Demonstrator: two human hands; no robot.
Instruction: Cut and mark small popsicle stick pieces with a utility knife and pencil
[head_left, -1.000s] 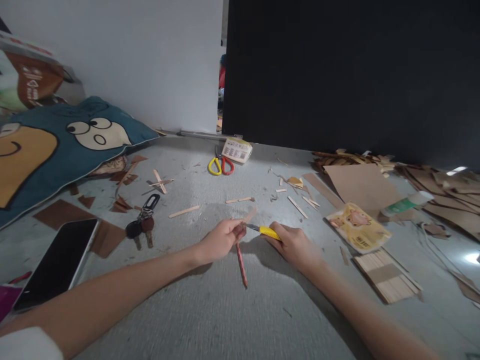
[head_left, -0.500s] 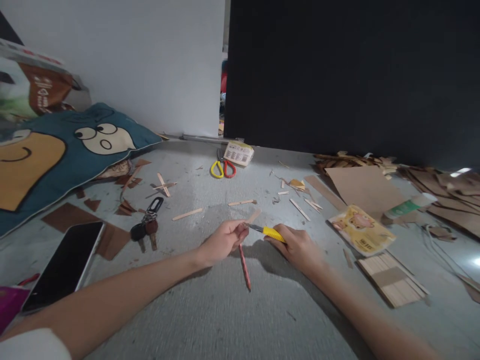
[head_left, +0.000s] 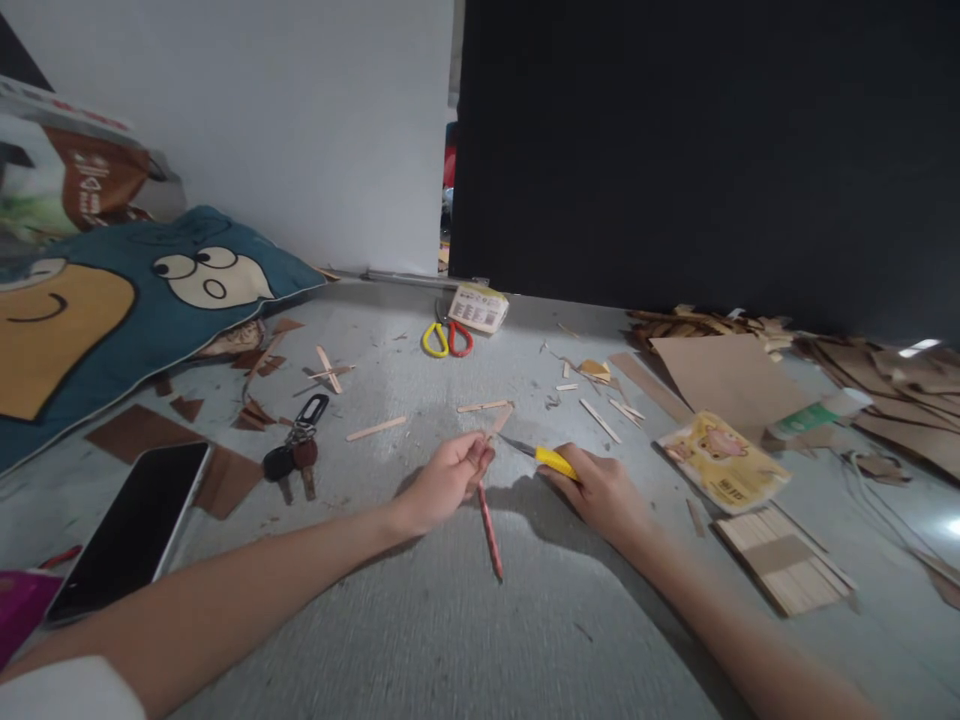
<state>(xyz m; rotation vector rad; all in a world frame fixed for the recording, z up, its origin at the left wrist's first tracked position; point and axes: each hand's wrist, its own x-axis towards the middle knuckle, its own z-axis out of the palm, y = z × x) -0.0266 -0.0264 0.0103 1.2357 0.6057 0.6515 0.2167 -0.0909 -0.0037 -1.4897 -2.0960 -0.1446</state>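
My left hand [head_left: 444, 482] is closed around a thin wooden craft stick [head_left: 500, 419], which pokes out past its fingers and slants up to the right. A red pencil [head_left: 489, 528] lies on the grey table just below that hand. My right hand [head_left: 600, 488] grips a yellow-handled craft knife [head_left: 541, 456]. Its blade points left toward the stick, a short way from it.
A keyring [head_left: 294, 450] and a black phone [head_left: 131, 525] lie to the left, beside a blue cartoon cushion [head_left: 112, 310]. Yellow-and-red scissors [head_left: 445, 338] and a small box [head_left: 478, 305] sit farther back. A stack of sticks [head_left: 780, 560], a yellow packet [head_left: 721, 462], a glue bottle [head_left: 814, 412] and cardboard scraps [head_left: 862, 380] lie at the right.
The knife blade has drawn back a little to the right, away from the stick. Both hands have stayed in about the same place.
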